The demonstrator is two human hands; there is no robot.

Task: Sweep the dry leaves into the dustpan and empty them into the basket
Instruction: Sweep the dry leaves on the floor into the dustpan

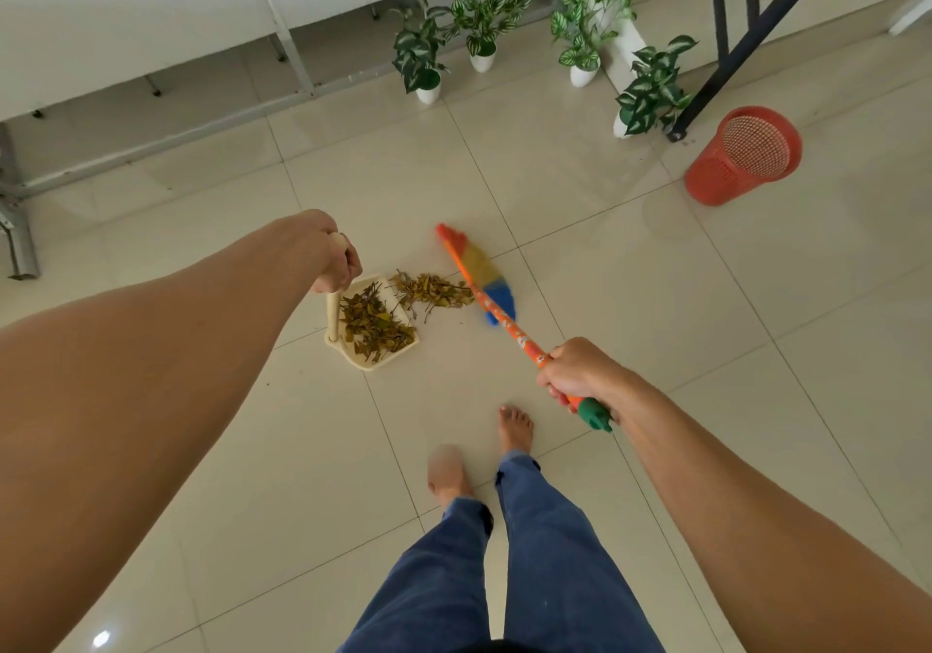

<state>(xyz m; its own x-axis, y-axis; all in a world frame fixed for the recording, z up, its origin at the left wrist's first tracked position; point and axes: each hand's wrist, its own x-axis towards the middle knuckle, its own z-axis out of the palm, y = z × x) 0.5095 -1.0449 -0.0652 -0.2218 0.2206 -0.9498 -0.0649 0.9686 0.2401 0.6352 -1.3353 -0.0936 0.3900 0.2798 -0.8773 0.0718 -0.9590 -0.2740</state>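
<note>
A cream dustpan (353, 357) stands on the tiled floor, its upright handle gripped at the top by my left hand (335, 259). Dry brown leaves fill the pan, and a second heap of dry leaves (433, 290) lies on the floor just outside its open edge. My right hand (575, 375) grips the orange patterned handle of a broom (479, 274), whose orange, yellow and blue bristle head rests on the floor right beside that loose heap. A red mesh basket (744, 158) stands upright at the far right, well apart from the pan.
Several potted green-and-white plants (479, 17) line the far wall. A dark metal frame leg (706, 82) reaches the floor beside the basket. Grey metal table legs (20, 228) stand at the left. My bare feet (514, 430) are on the tiles below the broom.
</note>
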